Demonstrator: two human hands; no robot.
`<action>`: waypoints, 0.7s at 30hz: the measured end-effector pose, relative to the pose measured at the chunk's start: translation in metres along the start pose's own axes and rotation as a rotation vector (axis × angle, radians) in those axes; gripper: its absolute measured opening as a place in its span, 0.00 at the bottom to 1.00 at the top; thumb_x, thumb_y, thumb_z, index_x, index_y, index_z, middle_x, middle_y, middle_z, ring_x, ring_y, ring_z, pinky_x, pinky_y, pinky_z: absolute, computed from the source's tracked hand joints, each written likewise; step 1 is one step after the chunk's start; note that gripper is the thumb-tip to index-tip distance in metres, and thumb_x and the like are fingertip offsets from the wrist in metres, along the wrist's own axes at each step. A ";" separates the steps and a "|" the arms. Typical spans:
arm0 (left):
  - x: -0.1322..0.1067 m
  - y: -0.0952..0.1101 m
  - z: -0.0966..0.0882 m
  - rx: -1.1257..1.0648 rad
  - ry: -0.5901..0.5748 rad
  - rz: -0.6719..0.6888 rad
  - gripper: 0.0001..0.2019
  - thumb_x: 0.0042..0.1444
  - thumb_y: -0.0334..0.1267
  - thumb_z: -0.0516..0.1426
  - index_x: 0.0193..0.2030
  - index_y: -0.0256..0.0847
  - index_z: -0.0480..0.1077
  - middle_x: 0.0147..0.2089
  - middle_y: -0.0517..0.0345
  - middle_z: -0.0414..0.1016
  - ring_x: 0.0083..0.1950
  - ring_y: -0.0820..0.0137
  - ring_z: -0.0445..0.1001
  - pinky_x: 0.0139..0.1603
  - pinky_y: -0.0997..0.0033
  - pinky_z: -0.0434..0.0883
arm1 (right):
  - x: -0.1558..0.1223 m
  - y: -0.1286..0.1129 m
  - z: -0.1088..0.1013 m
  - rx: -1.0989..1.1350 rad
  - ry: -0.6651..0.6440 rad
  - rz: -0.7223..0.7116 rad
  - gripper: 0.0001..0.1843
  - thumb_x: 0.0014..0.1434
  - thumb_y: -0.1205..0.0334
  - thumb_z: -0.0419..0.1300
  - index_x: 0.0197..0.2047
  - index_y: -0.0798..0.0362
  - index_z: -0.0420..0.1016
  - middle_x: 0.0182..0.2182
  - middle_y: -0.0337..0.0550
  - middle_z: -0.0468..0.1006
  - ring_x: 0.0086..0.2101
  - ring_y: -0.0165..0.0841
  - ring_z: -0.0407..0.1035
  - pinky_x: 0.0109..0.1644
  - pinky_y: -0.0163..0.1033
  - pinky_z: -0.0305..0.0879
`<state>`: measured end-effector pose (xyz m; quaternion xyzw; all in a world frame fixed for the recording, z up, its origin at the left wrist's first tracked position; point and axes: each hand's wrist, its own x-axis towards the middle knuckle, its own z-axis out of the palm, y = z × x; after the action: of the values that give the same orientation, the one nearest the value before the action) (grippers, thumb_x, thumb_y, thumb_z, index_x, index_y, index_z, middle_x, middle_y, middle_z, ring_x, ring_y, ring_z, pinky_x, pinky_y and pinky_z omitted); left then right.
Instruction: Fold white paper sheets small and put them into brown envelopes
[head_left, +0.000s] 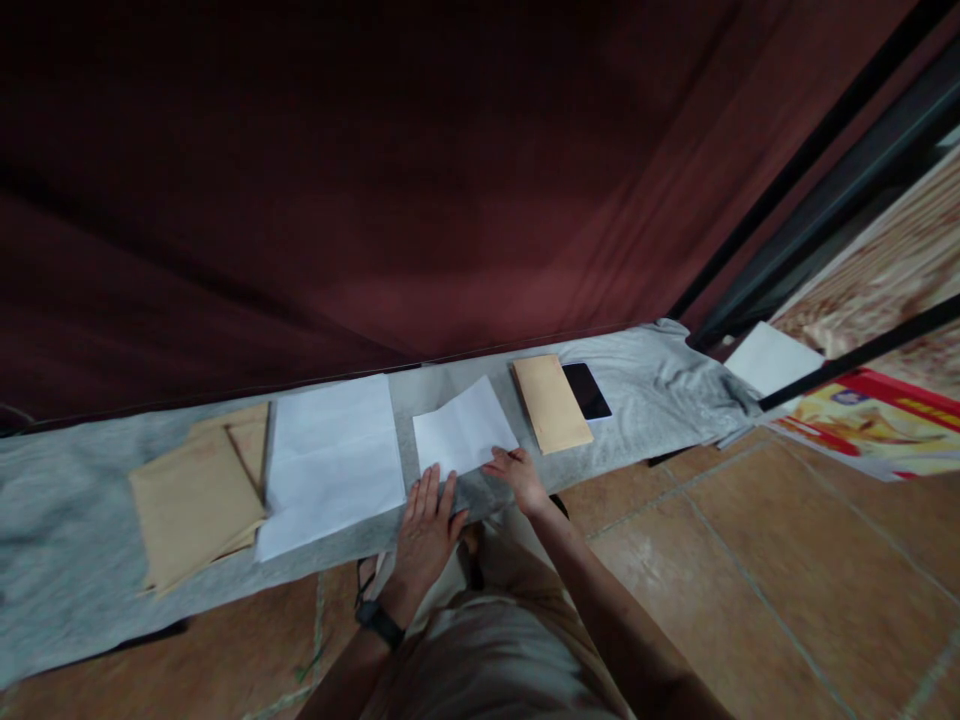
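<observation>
A folded white sheet of paper (461, 425) lies in the middle of a narrow surface draped in grey cloth. My left hand (429, 525) rests flat, fingers stretched out, with its fingertips at the sheet's near left edge. At the near right corner, my right hand (517, 475) has its thumb and fingers closed on the paper. Just right of that sheet is a brown envelope (553, 405). To the left lies a stack of larger white paper (334, 465), with several brown envelopes (199, 505) overlapping beyond it.
A dark-screened tablet or phone (589, 390) sits beside the right envelope. The grey cloth (652, 380) is wrinkled at the right end. A dark red curtain (420, 200) hangs behind. At far right are a white card (772, 358), a colourful printed box (885, 420) and black bars.
</observation>
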<state>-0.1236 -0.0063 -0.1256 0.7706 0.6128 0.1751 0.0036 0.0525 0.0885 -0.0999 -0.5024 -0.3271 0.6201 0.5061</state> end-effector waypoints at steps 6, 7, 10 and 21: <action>0.003 0.002 -0.002 -0.238 0.027 -0.089 0.30 0.70 0.49 0.47 0.74 0.35 0.55 0.77 0.38 0.53 0.78 0.53 0.50 0.73 0.41 0.57 | 0.002 -0.038 0.006 -0.166 0.076 -0.174 0.18 0.56 0.44 0.63 0.30 0.51 0.79 0.26 0.39 0.78 0.32 0.36 0.74 0.44 0.42 0.75; 0.005 0.003 -0.002 -0.315 0.034 -0.121 0.30 0.70 0.49 0.47 0.74 0.36 0.55 0.77 0.39 0.52 0.78 0.54 0.50 0.74 0.42 0.57 | 0.000 -0.047 0.005 -0.258 0.070 -0.262 0.18 0.60 0.46 0.60 0.38 0.51 0.81 0.31 0.41 0.82 0.37 0.38 0.76 0.47 0.43 0.75; 0.012 0.006 -0.005 -0.581 0.027 -0.235 0.29 0.70 0.50 0.47 0.73 0.39 0.58 0.76 0.44 0.55 0.77 0.58 0.53 0.76 0.47 0.55 | -0.012 -0.070 0.003 -0.547 0.030 -0.456 0.22 0.66 0.58 0.53 0.60 0.48 0.76 0.53 0.43 0.81 0.52 0.40 0.75 0.59 0.46 0.71; 0.044 0.034 -0.047 -1.647 0.143 -0.760 0.28 0.64 0.57 0.53 0.64 0.44 0.67 0.66 0.47 0.72 0.65 0.57 0.72 0.52 0.58 0.78 | -0.048 -0.024 0.017 -1.262 -0.403 -0.913 0.26 0.68 0.70 0.50 0.68 0.56 0.67 0.65 0.50 0.70 0.62 0.37 0.67 0.69 0.43 0.62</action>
<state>-0.0957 0.0174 -0.0623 0.2576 0.5055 0.5918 0.5726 0.0423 0.0511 -0.0595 -0.3888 -0.8740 0.1290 0.2613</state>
